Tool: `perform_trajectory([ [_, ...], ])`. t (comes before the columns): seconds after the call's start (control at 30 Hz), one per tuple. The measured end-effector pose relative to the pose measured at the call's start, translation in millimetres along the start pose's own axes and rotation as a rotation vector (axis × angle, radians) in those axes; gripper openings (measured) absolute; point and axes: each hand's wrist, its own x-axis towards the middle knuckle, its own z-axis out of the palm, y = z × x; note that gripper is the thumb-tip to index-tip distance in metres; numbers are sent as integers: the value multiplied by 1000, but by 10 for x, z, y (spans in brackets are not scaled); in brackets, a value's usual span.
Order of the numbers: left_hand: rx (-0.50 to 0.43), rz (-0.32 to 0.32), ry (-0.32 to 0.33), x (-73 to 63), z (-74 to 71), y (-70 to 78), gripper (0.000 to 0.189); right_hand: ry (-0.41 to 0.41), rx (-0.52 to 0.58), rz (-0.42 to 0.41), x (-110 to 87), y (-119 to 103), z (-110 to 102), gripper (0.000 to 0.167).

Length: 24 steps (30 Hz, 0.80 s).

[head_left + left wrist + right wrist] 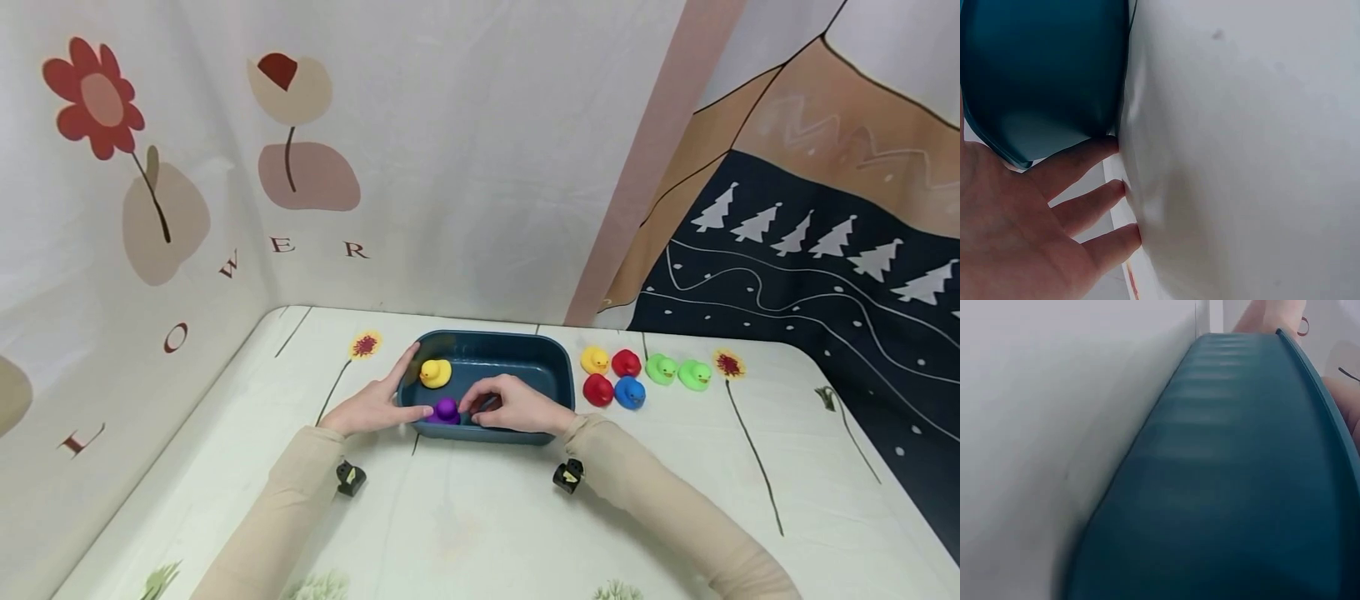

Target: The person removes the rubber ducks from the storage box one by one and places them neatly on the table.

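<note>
A dark teal tub (510,371) stands on the table. Inside it, a yellow rubber duck (435,374) sits toward the back left, and a purple rubber duck (446,411) is at the front left. My left hand (378,406) lies along the tub's left end with spread, straight fingers, its thumb over the rim and its tip at the purple duck. In the left wrist view, those fingers (1088,209) reach along the outside of the tub. My right hand (517,404) reaches over the front wall, its loosely bent fingertips right beside the purple duck, nothing visible between them.
Right of the tub, several rubber ducks stand on the patterned cloth: a yellow one (595,360), two red ones (626,363), a blue one (630,392) and two green ones (694,375). A printed curtain (465,167) hangs behind the table.
</note>
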Motion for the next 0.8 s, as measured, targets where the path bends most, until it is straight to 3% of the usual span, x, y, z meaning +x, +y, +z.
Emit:
perform_trajectory([
  [0.57, 14, 1, -5, 6, -12, 9, 105, 118, -41, 51, 200, -70, 124, 19],
  [0.8, 16, -9, -6, -4, -20, 12, 105, 110, -31, 97, 239, -34, 161, 23],
])
